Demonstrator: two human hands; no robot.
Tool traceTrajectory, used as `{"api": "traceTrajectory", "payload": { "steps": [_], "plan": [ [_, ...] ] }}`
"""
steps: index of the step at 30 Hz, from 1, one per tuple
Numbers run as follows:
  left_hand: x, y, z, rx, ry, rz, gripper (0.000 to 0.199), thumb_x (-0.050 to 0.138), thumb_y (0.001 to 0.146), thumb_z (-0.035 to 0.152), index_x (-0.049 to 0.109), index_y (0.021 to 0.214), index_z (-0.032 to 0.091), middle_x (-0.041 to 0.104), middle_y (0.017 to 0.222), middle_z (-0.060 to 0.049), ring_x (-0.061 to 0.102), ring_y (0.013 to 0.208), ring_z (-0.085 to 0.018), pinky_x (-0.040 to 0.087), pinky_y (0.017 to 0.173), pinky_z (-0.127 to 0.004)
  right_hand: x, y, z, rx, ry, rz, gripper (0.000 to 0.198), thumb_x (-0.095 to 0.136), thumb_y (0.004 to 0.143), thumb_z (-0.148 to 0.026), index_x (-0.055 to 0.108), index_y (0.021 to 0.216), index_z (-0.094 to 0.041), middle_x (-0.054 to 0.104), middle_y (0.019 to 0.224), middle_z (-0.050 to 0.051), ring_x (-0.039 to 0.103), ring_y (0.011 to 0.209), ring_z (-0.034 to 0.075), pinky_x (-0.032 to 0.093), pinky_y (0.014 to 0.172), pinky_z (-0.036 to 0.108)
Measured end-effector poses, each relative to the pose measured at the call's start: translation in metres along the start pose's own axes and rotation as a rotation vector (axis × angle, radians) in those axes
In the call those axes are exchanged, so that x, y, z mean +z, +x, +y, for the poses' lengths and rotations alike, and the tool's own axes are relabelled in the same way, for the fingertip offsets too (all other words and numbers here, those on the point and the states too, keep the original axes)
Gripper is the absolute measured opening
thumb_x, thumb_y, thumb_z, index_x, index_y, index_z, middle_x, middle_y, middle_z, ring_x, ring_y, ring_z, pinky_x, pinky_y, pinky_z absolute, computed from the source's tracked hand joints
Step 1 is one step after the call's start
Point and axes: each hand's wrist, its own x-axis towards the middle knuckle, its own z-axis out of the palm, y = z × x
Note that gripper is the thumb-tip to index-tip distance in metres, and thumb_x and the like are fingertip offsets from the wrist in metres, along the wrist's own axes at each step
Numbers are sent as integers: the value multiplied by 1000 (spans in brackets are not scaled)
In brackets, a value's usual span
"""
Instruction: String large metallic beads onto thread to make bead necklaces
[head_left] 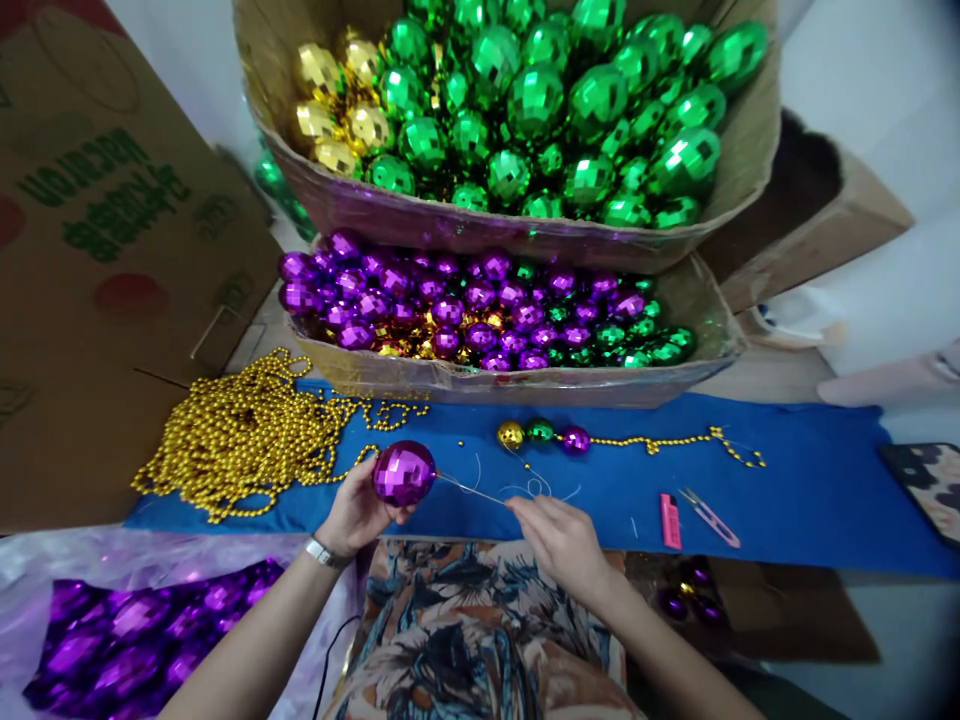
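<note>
My left hand (358, 508) is wrapped round a large purple faceted ball (405, 473), held just above the blue cloth. From the ball's right side a thin needle-like rod or taut thread (476, 490) runs to my right hand (555, 535), whose fingertips pinch its end. Loose clear thread (540, 487) curls on the cloth behind that hand. Farther back lie a small gold ball (511, 434), a green ball (539, 430) and a purple ball (576, 440) in a row, joined to a string of gold beads (649, 442).
A heap of gold bead chain (247, 435) lies at the left on the blue cloth (810, 480). A pink lighter (670, 521) and pink thread snips (712, 518) rest at the right. Cardboard boxes (517, 385) of purple, green and gold balls stand behind; a phone (926, 485) lies far right.
</note>
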Motion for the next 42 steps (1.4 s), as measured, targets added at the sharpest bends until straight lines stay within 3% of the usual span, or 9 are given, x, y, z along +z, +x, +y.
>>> {"api": "traceTrajectory", "payload": {
  "steps": [5, 8, 11, 14, 21, 27, 42],
  "plan": [
    [23, -1, 3, 70, 305, -116, 50, 61, 83, 44, 52, 127, 22, 64, 109, -11, 61, 65, -15, 49, 46, -22, 6, 3, -1, -18, -18, 7, 29, 38, 96, -18, 66, 103, -21, 64, 72, 4, 62, 67, 15, 48, 64, 24],
    [42, 0, -5, 95, 459, -130, 50, 56, 87, 44, 45, 133, 27, 60, 114, -9, 60, 71, -15, 49, 52, -21, 19, 3, -4, 18, 64, -17, 27, 38, 96, -19, 65, 103, -20, 68, 78, 6, 65, 73, 16, 52, 70, 25],
    [55, 2, -15, 228, 505, -147, 60, 64, 81, 48, 45, 133, 26, 57, 122, -9, 60, 94, -21, 51, 74, -27, 29, 1, -6, 82, 172, 7, 28, 37, 98, -20, 64, 102, -20, 71, 88, 6, 68, 80, 16, 54, 75, 26],
    [61, 4, -22, 286, 520, -144, 71, 76, 72, 38, 44, 134, 25, 56, 125, -9, 54, 110, -25, 45, 92, -31, 31, -2, -5, 107, 233, 28, 27, 37, 98, -21, 64, 101, -19, 71, 90, 6, 68, 82, 16, 55, 75, 27],
    [63, 6, -32, 256, 381, -96, 76, 82, 66, 34, 43, 130, 24, 56, 123, -11, 57, 106, -25, 46, 88, -34, 27, -5, 0, 102, 305, 12, 26, 38, 98, -22, 63, 104, -19, 71, 93, 7, 68, 85, 17, 55, 78, 28],
    [63, 5, -32, 300, 454, -101, 69, 83, 63, 32, 47, 121, 22, 56, 123, -11, 56, 106, -25, 46, 88, -33, 30, -7, 1, 63, 240, 44, 24, 40, 97, -19, 63, 103, -18, 71, 91, 7, 68, 84, 18, 54, 77, 29],
    [62, 3, -32, 300, 453, -156, 76, 83, 64, 29, 46, 130, 25, 56, 125, -9, 56, 108, -24, 45, 91, -31, 31, -8, 2, 95, 336, 32, 21, 41, 97, -18, 61, 103, -19, 71, 94, 5, 67, 84, 17, 52, 74, 27]
  ]
}}
